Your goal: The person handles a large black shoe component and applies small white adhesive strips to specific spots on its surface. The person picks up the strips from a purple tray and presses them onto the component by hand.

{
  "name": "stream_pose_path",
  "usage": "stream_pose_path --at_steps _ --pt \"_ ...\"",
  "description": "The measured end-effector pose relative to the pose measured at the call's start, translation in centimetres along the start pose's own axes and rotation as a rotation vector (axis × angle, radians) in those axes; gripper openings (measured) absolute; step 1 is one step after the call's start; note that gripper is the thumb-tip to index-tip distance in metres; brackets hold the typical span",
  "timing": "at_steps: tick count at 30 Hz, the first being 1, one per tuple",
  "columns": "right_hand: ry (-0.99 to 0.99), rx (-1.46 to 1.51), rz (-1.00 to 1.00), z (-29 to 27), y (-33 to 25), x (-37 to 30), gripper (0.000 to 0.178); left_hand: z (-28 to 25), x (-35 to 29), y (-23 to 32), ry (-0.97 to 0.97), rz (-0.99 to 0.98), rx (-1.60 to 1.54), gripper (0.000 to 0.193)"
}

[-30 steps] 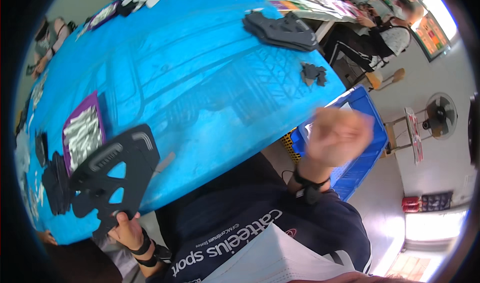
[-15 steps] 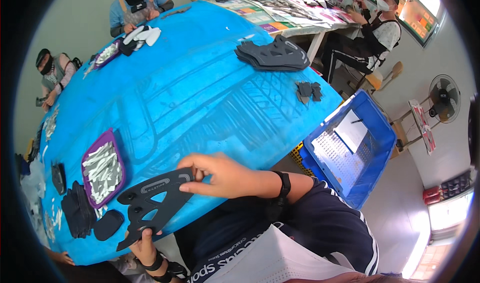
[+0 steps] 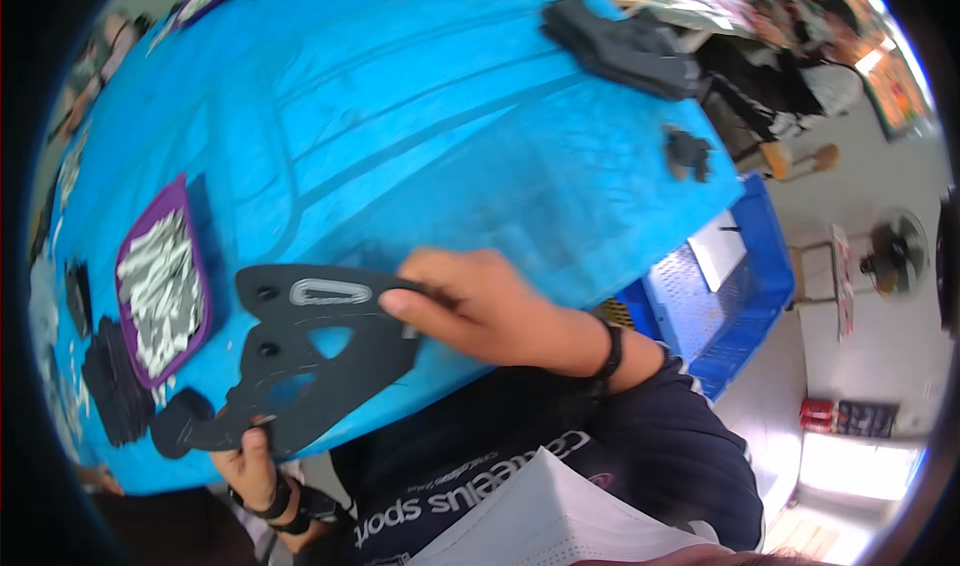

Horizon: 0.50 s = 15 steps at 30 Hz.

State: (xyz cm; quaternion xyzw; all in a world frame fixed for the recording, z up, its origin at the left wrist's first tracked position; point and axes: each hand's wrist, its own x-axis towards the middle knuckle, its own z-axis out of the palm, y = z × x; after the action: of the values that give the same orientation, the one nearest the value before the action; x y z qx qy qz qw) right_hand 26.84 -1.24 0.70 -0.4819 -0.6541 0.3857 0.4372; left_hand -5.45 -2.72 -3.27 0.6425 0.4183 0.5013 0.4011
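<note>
A flat dark grey cut-out panel [image 3: 355,371] is held over the near edge of the blue-covered table. It has triangular openings, two dark round spots and a pale looped outline near its top. My right hand [image 3: 480,301] pinches its upper right corner, thumb on the face and fingers behind. My left hand [image 3: 252,471] grips the lower left edge with the thumb in front; its other fingers are mostly hidden. Behind the panel's curved lower tip, a rounded black piece [image 3: 190,406] lies partly covered on the table.
A purple tray [image 3: 206,301] of white strips stands at left, beside a stack of black pieces [image 3: 115,386]. Dark panels [image 3: 620,51] lie stacked at the far right, with dark scraps [image 3: 688,156] nearer. A blue crate [image 3: 775,266] sits beyond the table's right edge. Other people appear blurred at the rim.
My view has shifted, so the table's contents sit differently in the picture. Both hands still hold the panel, which has turned and come closer, with its lower tip now pointing further left.
</note>
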Motion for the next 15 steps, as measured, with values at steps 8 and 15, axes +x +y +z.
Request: stream_pose_path --at_steps 8,15 --pt "-0.065 -0.191 -0.031 0.7 1.3 0.3 0.015 0.5 0.7 0.3 -0.012 -0.029 0.191 0.02" --pt "-0.091 -0.325 0.044 2.0 1.2 0.8 0.019 0.7 2.2 0.0 -0.044 0.056 0.311 0.02"
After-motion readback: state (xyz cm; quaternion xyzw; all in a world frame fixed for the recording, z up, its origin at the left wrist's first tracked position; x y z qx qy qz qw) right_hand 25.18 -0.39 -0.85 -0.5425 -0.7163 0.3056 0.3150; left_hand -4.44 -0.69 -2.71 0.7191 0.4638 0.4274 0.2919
